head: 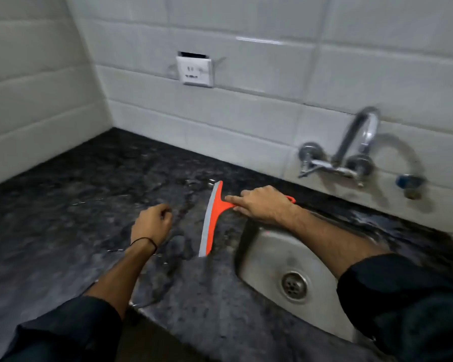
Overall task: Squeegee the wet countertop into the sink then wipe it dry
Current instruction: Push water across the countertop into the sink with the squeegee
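An orange squeegee [211, 218] with a grey rubber blade rests blade-down on the dark speckled countertop [76, 205], just left of the steel sink [277, 257]. My right hand [262, 203] grips its handle over the sink's back-left corner, index finger stretched along the neck. My left hand [152, 223] hovers loosely curled over the counter to the left of the blade, holding nothing. Wet streaks and droplets glisten on the counter around the blade.
A chrome wall tap [356, 147] arches over the sink's far side, with a blue valve [408, 182] to its right. A white socket [194, 71] sits on the tiled wall. Tiled walls meet in a corner at the counter's far left.
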